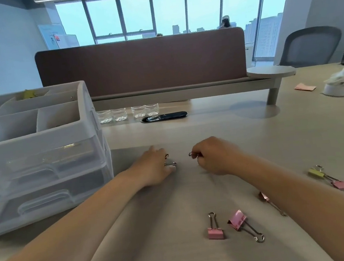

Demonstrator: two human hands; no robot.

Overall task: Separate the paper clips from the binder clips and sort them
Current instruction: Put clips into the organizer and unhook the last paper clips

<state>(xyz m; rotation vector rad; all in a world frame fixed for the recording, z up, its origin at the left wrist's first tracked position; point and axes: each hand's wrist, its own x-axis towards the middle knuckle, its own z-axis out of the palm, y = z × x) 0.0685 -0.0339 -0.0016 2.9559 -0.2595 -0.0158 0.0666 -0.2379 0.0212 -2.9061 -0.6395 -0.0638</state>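
My left hand (pixel 152 167) rests on the table with curled fingers that pinch a silver paper clip (pixel 170 163). My right hand (pixel 213 155) is curled round another small metal clip (pixel 191 154) whose loop sticks out at the fingertips. Nearer to me lie two pink binder clips (pixel 215 232) (pixel 237 219). A third pink binder clip (pixel 264 197) is partly hidden by my right forearm. At the right lie a yellow binder clip (pixel 316 173) and a pink binder clip (pixel 340 184), touching by their handles.
A white desk organiser (pixel 41 130) with top compartments and clear drawers stands at the left; something yellow (pixel 29 94) lies in its back compartment. Small clear bottles (pixel 127 113) and a black cable slot (pixel 164 116) line the back under a brown divider (pixel 139 64).
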